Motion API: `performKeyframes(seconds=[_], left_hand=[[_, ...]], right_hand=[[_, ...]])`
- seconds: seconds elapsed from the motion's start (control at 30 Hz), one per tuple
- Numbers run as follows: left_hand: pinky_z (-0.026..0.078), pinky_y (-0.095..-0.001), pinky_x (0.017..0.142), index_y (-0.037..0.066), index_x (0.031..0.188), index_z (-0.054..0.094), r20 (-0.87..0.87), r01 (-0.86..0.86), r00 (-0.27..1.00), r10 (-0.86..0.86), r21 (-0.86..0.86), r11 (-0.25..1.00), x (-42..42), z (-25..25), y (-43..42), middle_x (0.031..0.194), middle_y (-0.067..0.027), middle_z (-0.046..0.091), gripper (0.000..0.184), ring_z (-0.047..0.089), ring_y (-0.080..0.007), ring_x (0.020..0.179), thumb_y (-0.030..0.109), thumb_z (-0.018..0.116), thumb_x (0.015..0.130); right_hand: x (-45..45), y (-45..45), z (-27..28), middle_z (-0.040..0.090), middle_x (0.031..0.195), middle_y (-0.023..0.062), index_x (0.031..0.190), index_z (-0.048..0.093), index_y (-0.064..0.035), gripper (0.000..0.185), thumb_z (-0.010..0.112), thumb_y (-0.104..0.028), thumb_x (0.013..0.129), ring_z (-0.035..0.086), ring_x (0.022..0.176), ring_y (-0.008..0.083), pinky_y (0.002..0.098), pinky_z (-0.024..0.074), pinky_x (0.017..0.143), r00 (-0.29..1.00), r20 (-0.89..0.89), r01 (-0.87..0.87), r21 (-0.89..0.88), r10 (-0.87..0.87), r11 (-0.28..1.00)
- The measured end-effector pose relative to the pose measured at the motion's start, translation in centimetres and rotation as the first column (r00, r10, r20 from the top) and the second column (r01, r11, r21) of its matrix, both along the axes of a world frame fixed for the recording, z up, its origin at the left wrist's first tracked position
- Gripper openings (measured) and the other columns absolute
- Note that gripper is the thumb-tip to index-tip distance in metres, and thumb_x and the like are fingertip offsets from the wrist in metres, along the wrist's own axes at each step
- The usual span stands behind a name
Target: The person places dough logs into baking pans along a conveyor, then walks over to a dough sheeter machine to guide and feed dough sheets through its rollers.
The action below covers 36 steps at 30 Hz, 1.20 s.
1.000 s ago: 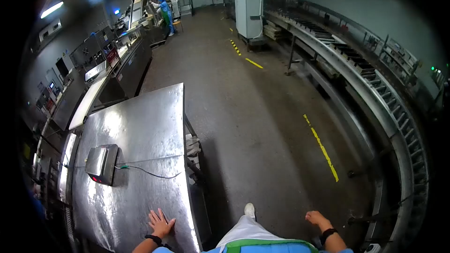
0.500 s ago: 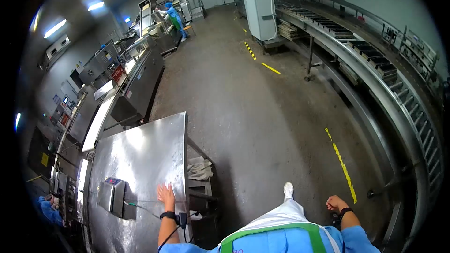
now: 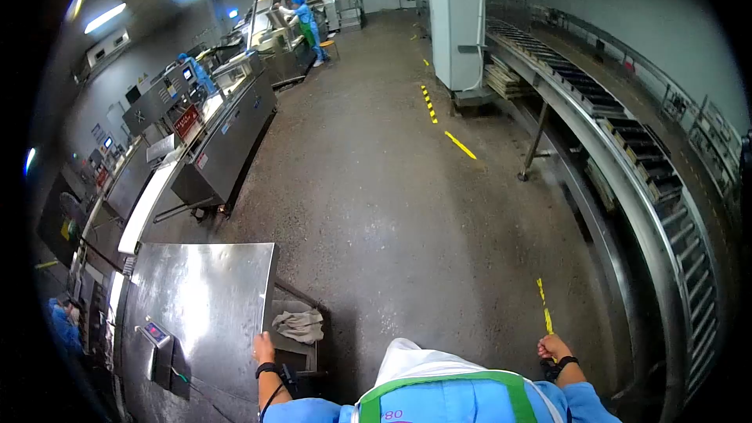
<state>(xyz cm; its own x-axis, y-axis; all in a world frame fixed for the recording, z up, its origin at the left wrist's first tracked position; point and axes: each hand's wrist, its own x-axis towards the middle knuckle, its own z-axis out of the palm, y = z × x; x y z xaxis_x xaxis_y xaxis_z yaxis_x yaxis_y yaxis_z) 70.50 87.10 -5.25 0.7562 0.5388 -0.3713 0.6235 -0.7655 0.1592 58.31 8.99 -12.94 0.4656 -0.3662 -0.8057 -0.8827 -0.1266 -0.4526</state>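
My left hand [image 3: 264,348] is at the right edge of a steel table [image 3: 207,282], its fingers curled; whether it touches the edge or holds anything is too small to tell. A small scale [image 3: 157,348] with a lit display and a cable sits on the table to the left of that hand. Out over the floor at the right, my right hand [image 3: 554,346] hangs with its fingers curled in, near a yellow floor line [image 3: 544,305]. Dark bands circle both wrists.
A roller conveyor [image 3: 627,180] curves along the right side, beside a tall grey cabinet [image 3: 454,23]. Cloths [image 3: 299,326] lie on a shelf beneath the table. Machines [image 3: 227,141] line the left. Workers in blue stand at the far left [image 3: 305,27] and lower left [image 3: 64,325].
The view has moved forward along the floor, and the table now sits lower. My left hand went from spread on the tabletop to curled at its edge. My right hand stays curled.
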Motion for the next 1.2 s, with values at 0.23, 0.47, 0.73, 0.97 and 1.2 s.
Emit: performKeyframes(seconds=[0.23, 0.47, 0.73, 0.97, 1.2], left_hand=[[0.034, -0.0446, 0.089, 0.004, 0.120, 0.037, 0.150, -0.340, 0.935, 0.322, 0.116, 0.933, 6.9, -1.5, 1.6, 0.123, -0.0178, 0.037, 0.050, 0.034, -0.0315, 0.115, 0.035, 0.043, 0.081], [0.026, -0.0493, 0.094, 0.006, 0.130, 0.020, 0.129, -0.680, 0.732, 0.669, 0.188, 0.708, 18.5, -3.8, 3.9, 0.135, -0.0183, 0.019, 0.062, 0.018, -0.0316, 0.124, 0.036, 0.043, 0.082], [0.024, -0.0559, 0.092, 0.005, 0.129, 0.022, 0.079, -0.640, 0.767, 0.637, 0.175, 0.749, 26.3, -2.0, 5.8, 0.134, -0.0184, 0.020, 0.059, 0.019, -0.0319, 0.124, 0.036, 0.042, 0.083], [0.034, -0.0462, 0.086, 0.000, 0.121, 0.034, 0.189, -0.638, 0.744, 0.641, 0.487, 0.597, 28.1, -4.2, 5.1, 0.125, -0.0146, 0.036, 0.056, 0.035, -0.0275, 0.115, 0.041, 0.040, 0.083], [0.043, -0.0434, 0.076, -0.008, 0.096, 0.055, 0.252, -0.800, 0.579, 0.776, 0.359, 0.480, 33.4, 2.5, -0.9, 0.099, -0.0205, 0.056, 0.048, 0.053, -0.0354, 0.093, 0.036, 0.043, 0.082]], right_hand=[[17.5, 3.1, -1.4, 0.055, 0.060, 0.0051, 0.071, 0.053, -0.0046, 0.017, 0.046, -0.016, 0.081, 0.056, 0.051, 0.0155, 0.0280, 0.0482, 0.047, 0.945, 0.326, -0.071, 0.179, 0.009, 0.981], [30.7, 8.6, -2.4, 0.057, 0.063, 0.0069, 0.075, 0.054, -0.0029, 0.013, 0.050, -0.014, 0.078, 0.058, 0.054, 0.0155, 0.0265, 0.0475, 0.045, 0.981, 0.179, -0.115, 0.221, 0.075, 0.968], [42.7, 9.6, 1.6, 0.058, 0.065, 0.0056, 0.074, 0.055, -0.0041, 0.019, 0.045, -0.017, 0.083, 0.057, 0.056, 0.0150, 0.0264, 0.0481, 0.050, 0.976, 0.126, -0.191, 0.124, 0.175, 0.974], [57.5, 9.9, 2.1, 0.058, 0.065, 0.0057, 0.076, 0.054, -0.0042, 0.019, 0.045, -0.018, 0.084, 0.058, 0.058, 0.0157, 0.0268, 0.0479, 0.050, 0.945, 0.122, -0.316, 0.097, 0.304, 0.944], [77.3, 12.5, 2.8, 0.057, 0.062, 0.0067, 0.075, 0.053, -0.0026, 0.016, 0.047, -0.016, 0.082, 0.057, 0.055, 0.0147, 0.0254, 0.0470, 0.046, 0.864, 0.144, -0.500, 0.134, 0.482, 0.856]])
